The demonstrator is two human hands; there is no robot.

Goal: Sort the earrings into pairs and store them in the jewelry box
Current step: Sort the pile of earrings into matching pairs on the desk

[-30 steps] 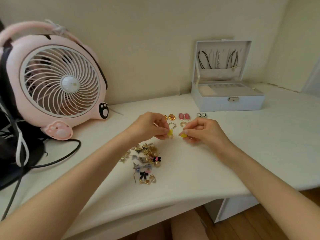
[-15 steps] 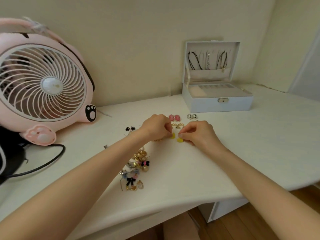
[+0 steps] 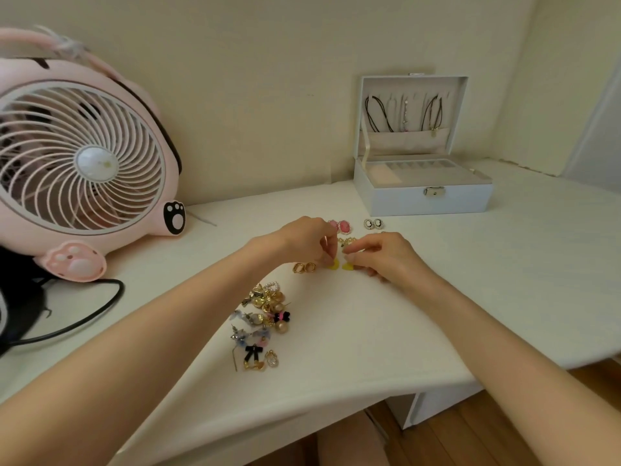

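The left hand (image 3: pixel 302 240) has its grip closed in a fingertip pinch on the left yellow earring (image 3: pixel 333 264), and the right hand (image 3: pixel 386 253) pinches the right yellow earring (image 3: pixel 347 266) the same way. Both pieces are low on the tabletop (image 3: pixel 504 264), just right of the gold hoops (image 3: pixel 304 267) and nearer than the pink pair (image 3: pixel 339 225) and the cameo pair (image 3: pixel 373 224). To do this step well, I would set the two down close together, clear of neighbouring pairs and well away from the unsorted heap (image 3: pixel 265 317) nearer the person. The jewelry box (image 3: pixel 423 196) stands open at the far right. Its lid (image 3: pixel 413 85) is upright with necklaces (image 3: pixel 403 112) hanging inside, and the tray shows padded slots with no earrings that I can make out.
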